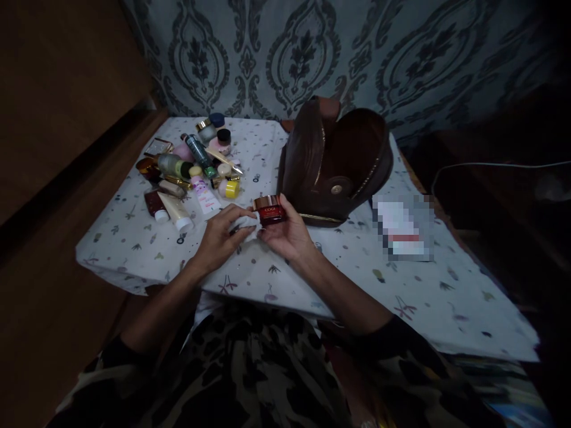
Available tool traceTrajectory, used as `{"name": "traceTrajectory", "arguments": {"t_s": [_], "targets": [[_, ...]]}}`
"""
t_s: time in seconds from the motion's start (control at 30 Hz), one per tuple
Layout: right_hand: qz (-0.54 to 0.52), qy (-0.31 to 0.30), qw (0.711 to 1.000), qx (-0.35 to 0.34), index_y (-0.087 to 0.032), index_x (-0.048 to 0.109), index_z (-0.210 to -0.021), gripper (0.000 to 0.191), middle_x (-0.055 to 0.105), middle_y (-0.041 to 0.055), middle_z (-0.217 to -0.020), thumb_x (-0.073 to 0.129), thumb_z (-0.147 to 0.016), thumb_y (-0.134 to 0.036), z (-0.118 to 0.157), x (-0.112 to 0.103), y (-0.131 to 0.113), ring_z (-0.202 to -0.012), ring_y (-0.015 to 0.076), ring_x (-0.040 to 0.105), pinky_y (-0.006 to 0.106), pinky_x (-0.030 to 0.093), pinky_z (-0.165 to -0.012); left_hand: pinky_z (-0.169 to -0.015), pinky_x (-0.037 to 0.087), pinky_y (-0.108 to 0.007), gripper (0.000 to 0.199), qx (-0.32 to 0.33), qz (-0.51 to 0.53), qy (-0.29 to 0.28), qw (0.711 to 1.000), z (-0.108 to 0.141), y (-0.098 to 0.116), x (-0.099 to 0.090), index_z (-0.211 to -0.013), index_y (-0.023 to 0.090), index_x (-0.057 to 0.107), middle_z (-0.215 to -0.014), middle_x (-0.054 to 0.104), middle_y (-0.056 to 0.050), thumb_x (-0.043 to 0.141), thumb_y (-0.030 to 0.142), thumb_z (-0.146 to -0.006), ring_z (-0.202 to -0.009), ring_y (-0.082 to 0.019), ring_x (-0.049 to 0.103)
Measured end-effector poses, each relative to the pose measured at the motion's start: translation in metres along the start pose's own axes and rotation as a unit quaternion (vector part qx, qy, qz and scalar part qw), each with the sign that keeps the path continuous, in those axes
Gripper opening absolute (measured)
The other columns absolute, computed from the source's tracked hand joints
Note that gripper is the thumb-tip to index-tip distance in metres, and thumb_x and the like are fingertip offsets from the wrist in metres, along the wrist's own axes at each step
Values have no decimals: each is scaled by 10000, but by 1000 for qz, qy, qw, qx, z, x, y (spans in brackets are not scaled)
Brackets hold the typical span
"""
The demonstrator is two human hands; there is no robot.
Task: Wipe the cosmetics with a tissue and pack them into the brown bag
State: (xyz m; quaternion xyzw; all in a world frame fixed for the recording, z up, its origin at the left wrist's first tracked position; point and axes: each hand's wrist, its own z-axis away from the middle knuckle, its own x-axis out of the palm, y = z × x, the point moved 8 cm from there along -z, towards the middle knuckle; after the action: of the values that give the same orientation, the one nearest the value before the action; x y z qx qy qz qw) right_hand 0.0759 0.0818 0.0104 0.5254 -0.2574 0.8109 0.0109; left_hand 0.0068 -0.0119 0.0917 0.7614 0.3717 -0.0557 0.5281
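Observation:
A small red cream jar (271,213) with a shiny copper-coloured lid is held in my right hand (292,235), its front label turned towards me. My left hand (223,235) is closed around a crumpled white wipe (246,223), which meets the left side of the jar. Both hands are just above the front middle of the table. Right behind them stands a brown leather backpack (303,160), unzipped, its front flap (361,154) folded out to the right. Part of the wipe is hidden under my left fingers.
On the left of the patterned tablecloth (134,249) lies a cluster of cosmetics, among them a cream tube (175,209), a pink-and-white tube (204,195), a dark green bottle (198,156) and a yellow-capped jar (229,189). A blurred-out flat item (404,229) lies at the right. A patterned wall stands behind.

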Motion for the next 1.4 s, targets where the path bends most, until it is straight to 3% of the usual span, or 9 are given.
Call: {"name": "traceTrajectory", "arguments": {"t_s": [0.33,0.53,0.63,0.73,0.9,1.23,1.4], "targets": [[3,-11,1000,-7,-195,647,-929,255,739,21,-804,662,-869,-443,-2,0,1,-704,174,657,311,580,-625,-840,480,-320,132,-11,-2,42,999,-17,0,-12,-982,206,669,-983,697,-26,653,251,-859,-928,-200,630],[5,13,1000,-9,-191,665,-975,251,750,28,-830,627,-898,-427,-7,-8,1,-718,186,668,374,605,-686,-839,482,-321,141,-13,-13,19,1000,-15,-3,-7,-980,203,672,-972,690,-29,654,274,-859,-912,-203,631],[13,9,1000,-17,-193,673,-943,325,748,41,-846,666,-855,-505,-5,-5,1,-783,207,680,388,609,-709,-851,481,-320,157,-14,-13,11,1000,-10,-5,-5,-1003,206,669,-987,689,-34,650,280,-866,-919,-202,633],[27,1,999,-38,-198,683,-921,339,742,40,-864,753,-778,-497,-1,0,0,-803,201,678,343,602,-679,-837,483,-315,169,-16,-13,18,1000,-6,-5,-8,-1015,210,670,-963,683,-29,658,287,-865,-905,-199,632],[19,15,999,-43,-192,681,-866,209,726,11,-813,808,-737,-298,3,0,3,-738,156,652,271,580,-625,-802,484,-298,157,-13,-2,17,1000,-3,1,-8,-1004,208,673,-936,677,-18,670,262,-857,-871,-184,628],[17,19,1000,-5,-188,668,-875,329,703,0,-709,728,-785,-499,3,-1,1,-584,137,598,235,488,-490,-836,483,-314,137,-12,-6,-12,1000,5,3,4,-1004,212,663,-959,681,-27,648,242,-871,-904,-189,629],[11,26,999,-20,-195,664,-855,267,708,-18,-734,745,-781,-439,5,1,2,-622,120,611,223,500,-540,-826,483,-308,148,-17,-15,5,1000,0,5,-2,-1002,210,667,-955,684,-24,655,254,-861,-888,-188,630]]}}
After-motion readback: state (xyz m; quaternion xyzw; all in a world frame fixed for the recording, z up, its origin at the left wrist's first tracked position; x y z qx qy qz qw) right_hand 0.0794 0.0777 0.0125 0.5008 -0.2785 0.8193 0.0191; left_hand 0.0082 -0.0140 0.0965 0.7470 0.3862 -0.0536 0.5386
